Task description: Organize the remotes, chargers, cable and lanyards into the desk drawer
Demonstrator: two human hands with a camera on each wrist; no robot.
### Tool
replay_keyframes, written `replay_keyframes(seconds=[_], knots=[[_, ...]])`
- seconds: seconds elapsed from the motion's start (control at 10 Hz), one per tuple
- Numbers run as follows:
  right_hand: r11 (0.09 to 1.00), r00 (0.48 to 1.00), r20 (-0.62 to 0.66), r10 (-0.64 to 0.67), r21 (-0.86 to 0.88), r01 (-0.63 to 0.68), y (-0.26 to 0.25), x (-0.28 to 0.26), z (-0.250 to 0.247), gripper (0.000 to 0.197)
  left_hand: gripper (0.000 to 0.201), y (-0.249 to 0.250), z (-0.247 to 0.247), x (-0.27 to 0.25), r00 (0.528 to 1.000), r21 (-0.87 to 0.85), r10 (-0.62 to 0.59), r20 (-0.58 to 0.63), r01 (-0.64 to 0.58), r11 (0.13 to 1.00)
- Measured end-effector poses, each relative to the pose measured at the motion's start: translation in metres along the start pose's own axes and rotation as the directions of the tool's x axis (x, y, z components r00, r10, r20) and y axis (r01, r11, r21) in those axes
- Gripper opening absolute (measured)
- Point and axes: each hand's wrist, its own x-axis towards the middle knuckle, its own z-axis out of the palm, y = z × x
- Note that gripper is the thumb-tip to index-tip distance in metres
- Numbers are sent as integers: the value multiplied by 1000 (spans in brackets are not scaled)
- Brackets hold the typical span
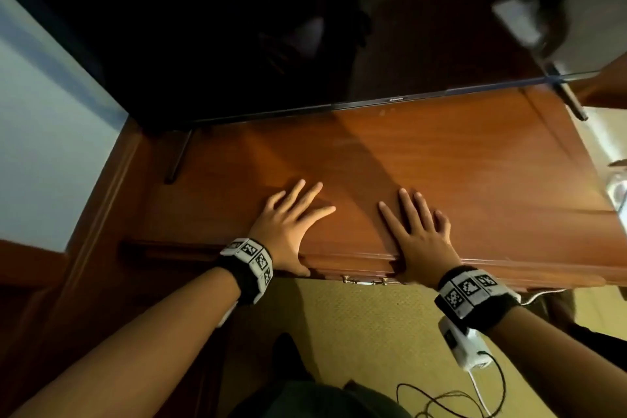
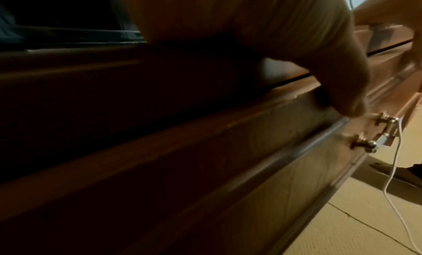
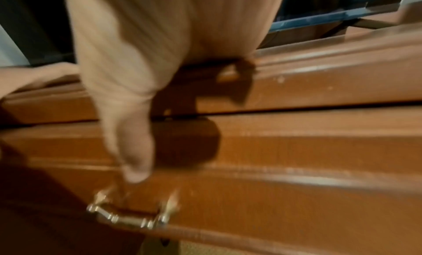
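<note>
Resting flat on the desk (image 1: 424,153), the left hand (image 1: 288,224) and the right hand (image 1: 419,236) lay palm down near its front edge, fingers (image 1: 307,195) straight and spread apart, holding nothing. Each thumb hooked down over the front edge: the left thumb (image 2: 338,89) and the right thumb (image 3: 132,147) both hung just above the brass handle (image 3: 128,216) of the desk drawer (image 3: 297,168). The drawer front sat flush beneath the desk edge, with only a thin dark seam between them, so the drawer appeared closed. No remotes, chargers, cable or lanyards were visible on the desk surface or in either hand; their whereabouts could not be confirmed, though a cleared surface and a closed drawer suggested they lay inside. A television (image 1: 237,27) stood at the back of the desk. On the carpet (image 1: 373,332) below, thin cords (image 1: 475,397) trailed from the wrist-worn gear. Judged from this arrangement, the task stood at or very near completion, with nothing evidently left to stow.
</note>
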Motion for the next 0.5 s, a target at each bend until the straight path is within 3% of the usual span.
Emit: replay_keyframes(seconds=[0.1,0.3,0.4,0.5], knots=[[998,998,-12,54,33,-53,-3,3,1,134,117,-1,2,0,999,-10,21,-31,-21,1000],[995,995,-8,98,33,-98,-8,-2,-5,127,114,3,5,-2,999,34,26,-39,-25,999],[988,990,37,137,64,-139,-11,0,-16,124,111,4,-6,-2,1000,-49,-6,-20,5,999],[969,986,122,117,202,-140,-11,2,-23,112,90,3,-18,-4,999,-281,-41,3,40,959]])
